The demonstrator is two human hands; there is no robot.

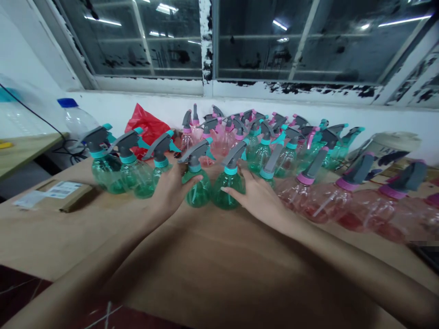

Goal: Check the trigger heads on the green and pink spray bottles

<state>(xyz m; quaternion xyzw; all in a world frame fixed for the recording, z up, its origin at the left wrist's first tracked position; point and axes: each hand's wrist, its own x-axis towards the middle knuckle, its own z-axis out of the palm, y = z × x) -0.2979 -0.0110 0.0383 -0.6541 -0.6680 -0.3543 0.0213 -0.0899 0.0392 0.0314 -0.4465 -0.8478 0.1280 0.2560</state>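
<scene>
Two green spray bottles with turquoise collars and grey trigger heads stand upright side by side on the table. My left hand is wrapped round the left side of one green spray bottle, its thumb across the front near the shoulder. Around the right side of the other green spray bottle curls my right hand, thumb on the front. The far fingers of both hands are partly hidden. More green bottles stand left of my left hand. Just beyond my right hand is a green bottle with a tilted grey trigger.
Pink spray bottles line the right side of the table. Several pink and green bottles crowd behind. A red plastic bag, a flat cardboard parcel, a blue-capped clear bottle and a whitish printed bag lie around them.
</scene>
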